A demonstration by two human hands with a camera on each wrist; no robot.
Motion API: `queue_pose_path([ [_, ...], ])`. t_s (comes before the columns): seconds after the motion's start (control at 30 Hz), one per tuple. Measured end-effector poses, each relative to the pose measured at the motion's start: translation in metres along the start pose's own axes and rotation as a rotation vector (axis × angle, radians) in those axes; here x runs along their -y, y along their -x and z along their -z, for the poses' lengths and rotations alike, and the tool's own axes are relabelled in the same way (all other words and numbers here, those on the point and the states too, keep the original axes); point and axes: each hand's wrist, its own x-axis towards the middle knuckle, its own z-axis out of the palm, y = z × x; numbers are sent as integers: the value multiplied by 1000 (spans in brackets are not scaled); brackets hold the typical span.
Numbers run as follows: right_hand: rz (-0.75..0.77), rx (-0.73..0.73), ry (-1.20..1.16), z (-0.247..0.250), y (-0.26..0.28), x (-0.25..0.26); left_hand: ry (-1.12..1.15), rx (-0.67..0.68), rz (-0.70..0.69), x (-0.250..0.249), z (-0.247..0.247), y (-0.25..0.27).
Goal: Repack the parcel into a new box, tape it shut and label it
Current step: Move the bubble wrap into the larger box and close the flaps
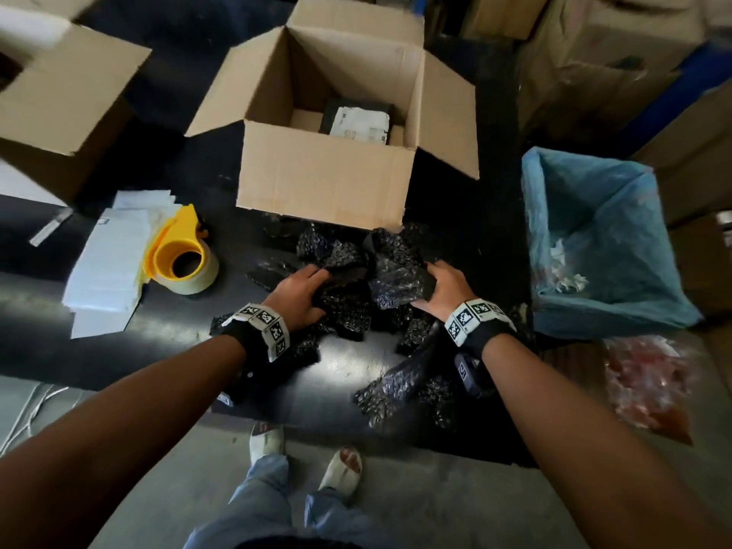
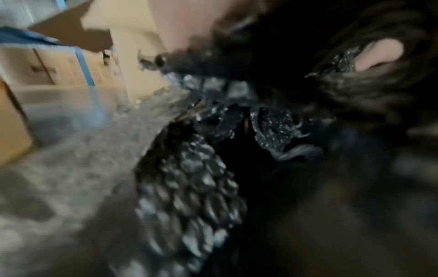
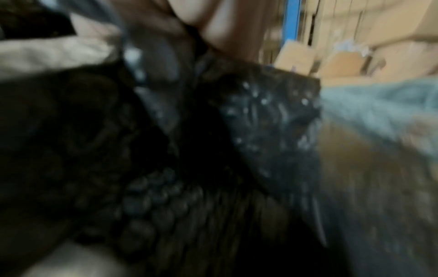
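Observation:
An open cardboard box (image 1: 325, 176) stands on the black table, flaps up, with a dark parcel bearing a white label (image 1: 358, 120) on its floor. In front of it lies a heap of black bubble wrap (image 1: 356, 271). My left hand (image 1: 301, 289) grips the heap's left side, and my right hand (image 1: 439, 287) grips its right side. Both wrist views are blurred; they show black bubble wrap (image 2: 194, 187) (image 3: 267, 116) close up, with fingers (image 2: 379, 54) curled into it. A yellow tape dispenser (image 1: 180, 255) lies left of the heap on white label sheets (image 1: 107, 263).
A second open cardboard box (image 1: 67, 89) sits at the far left. A bin lined with a blue bag (image 1: 594, 239) stands right of the table, holding white scraps. Stacked cartons (image 1: 594, 53) fill the back right. Red plastic (image 1: 649, 378) lies on the floor at right.

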Motion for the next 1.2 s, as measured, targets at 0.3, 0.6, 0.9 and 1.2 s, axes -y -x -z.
queue_pose_path([
  [0.3, 216, -126, -27, 103, -5, 90, 110, -285, -165, -51, 95, -9],
  [0.6, 260, -340, -233, 181, -34, 180, 70, -576, -229, -81, 214, -37],
  [0.9, 381, -454, -302, 235, -97, 254, 136, -681, -303, -86, 313, -69],
  [1.2, 443, -525, -299, 263, -112, 304, 107, -733, -282, -86, 369, -77],
])
